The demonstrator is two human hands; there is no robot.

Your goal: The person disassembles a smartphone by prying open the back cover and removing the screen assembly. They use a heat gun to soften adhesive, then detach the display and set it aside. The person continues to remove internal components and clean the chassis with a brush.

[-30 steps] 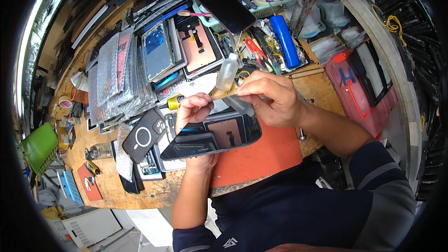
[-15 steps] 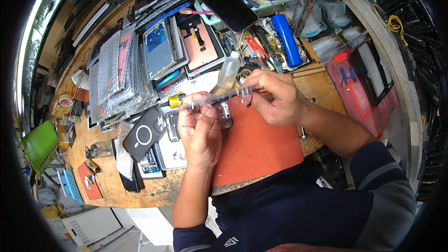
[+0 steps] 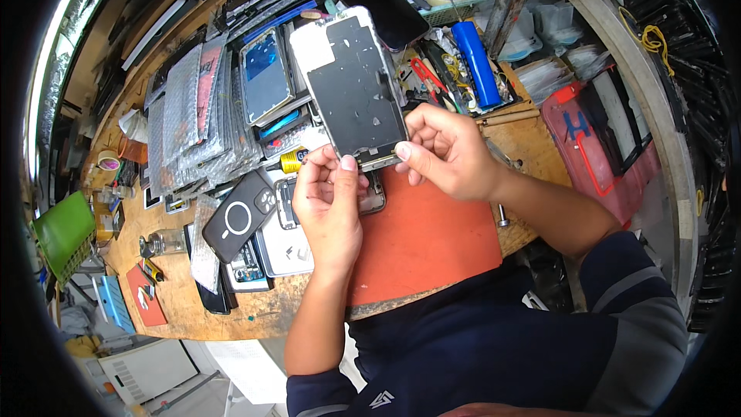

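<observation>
Honestly, with the left hand [image 3: 330, 208] and right hand [image 3: 451, 150] both pinched closed on the near corners of that phone display panel [image 3: 351, 85], raised above the workbench [image 3: 181, 293], I'd keep pressure light and strictly along its edges.

A yellow bottle [image 3: 290, 162] bears dark lettering [image 3: 302, 154], the dark shirt [image 3: 478, 340] a white emblem [image 3: 381, 399], a bubble-wrapped pack [image 3: 179, 104] seemingly some print [image 3: 206, 81].
</observation>
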